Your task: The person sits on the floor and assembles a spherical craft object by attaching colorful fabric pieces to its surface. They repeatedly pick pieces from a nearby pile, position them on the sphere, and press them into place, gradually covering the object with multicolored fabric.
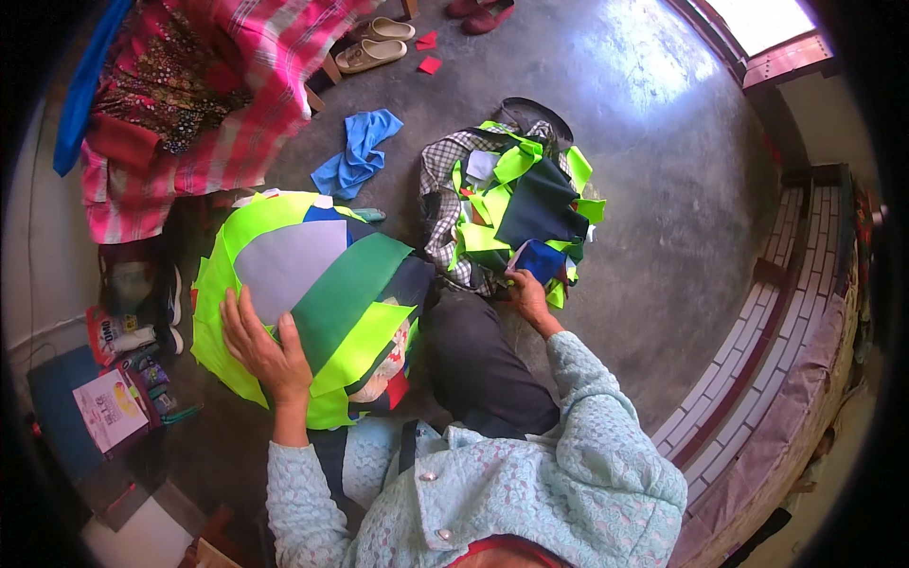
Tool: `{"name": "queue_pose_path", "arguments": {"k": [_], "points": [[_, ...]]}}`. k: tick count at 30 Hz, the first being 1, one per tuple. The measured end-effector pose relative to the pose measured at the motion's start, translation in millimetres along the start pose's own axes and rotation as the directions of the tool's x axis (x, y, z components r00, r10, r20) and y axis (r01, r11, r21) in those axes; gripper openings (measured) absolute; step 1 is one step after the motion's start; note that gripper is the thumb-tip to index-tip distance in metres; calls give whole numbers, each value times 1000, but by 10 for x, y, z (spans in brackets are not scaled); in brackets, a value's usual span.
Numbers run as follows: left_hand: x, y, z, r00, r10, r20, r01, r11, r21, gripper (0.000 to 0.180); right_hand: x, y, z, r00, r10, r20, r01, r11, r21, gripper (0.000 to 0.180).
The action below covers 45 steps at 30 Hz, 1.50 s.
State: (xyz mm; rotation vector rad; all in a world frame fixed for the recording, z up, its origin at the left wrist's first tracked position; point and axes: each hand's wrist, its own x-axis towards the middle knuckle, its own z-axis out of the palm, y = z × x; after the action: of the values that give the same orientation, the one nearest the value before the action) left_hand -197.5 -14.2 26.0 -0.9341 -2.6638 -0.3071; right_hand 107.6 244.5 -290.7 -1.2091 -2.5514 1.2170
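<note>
On my left lies a large rounded heap of layered cloth pieces [374, 284], lime yellow, grey, green and dark navy. My left hand [270, 350] rests on its near left side, open, with fingers stretched over the grey and lime pieces. To the right, a black-and-white checked cloth bag [437, 194] lies on the floor, its mouth full of lime, navy and grey cloth scraps [535, 204]. At the bag's near edge my right hand [530, 298] is closed on a blue cloth scrap [540, 259]. Its fingertips are partly hidden.
A crumpled blue cloth [358, 151] lies on the grey floor beyond the heap. Beige shoes [372, 55], dark red shoes [488, 17] and red scraps [429, 64] are farther off. A pink checked cloth [227, 142] hangs at the far left. A printed carton [111, 407] stands at left.
</note>
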Motion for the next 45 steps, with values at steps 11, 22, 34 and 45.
{"name": "queue_pose_path", "arguments": {"k": [11, 22, 34, 45], "points": [[4, -5, 1, 999, -34, 34, 35, 998, -49, 58, 661, -27, -361, 923, 111, -369, -105, 994, 36, 40], [8, -19, 9, 997, -56, 60, 60, 997, -56, 61, 1000, -171, -282, 987, 137, -80, -156, 936, -315, 58], [32, 14, -20, 998, -40, 57, 42, 998, -46, 59, 1147, -162, -297, 984, 180, -14, -173, 915, -366, 23], [33, -26, -2, 996, -60, 66, 64, 995, -71, 61, 1017, -219, -164, 954, 273, -124, -272, 962, 25, 47]]}}
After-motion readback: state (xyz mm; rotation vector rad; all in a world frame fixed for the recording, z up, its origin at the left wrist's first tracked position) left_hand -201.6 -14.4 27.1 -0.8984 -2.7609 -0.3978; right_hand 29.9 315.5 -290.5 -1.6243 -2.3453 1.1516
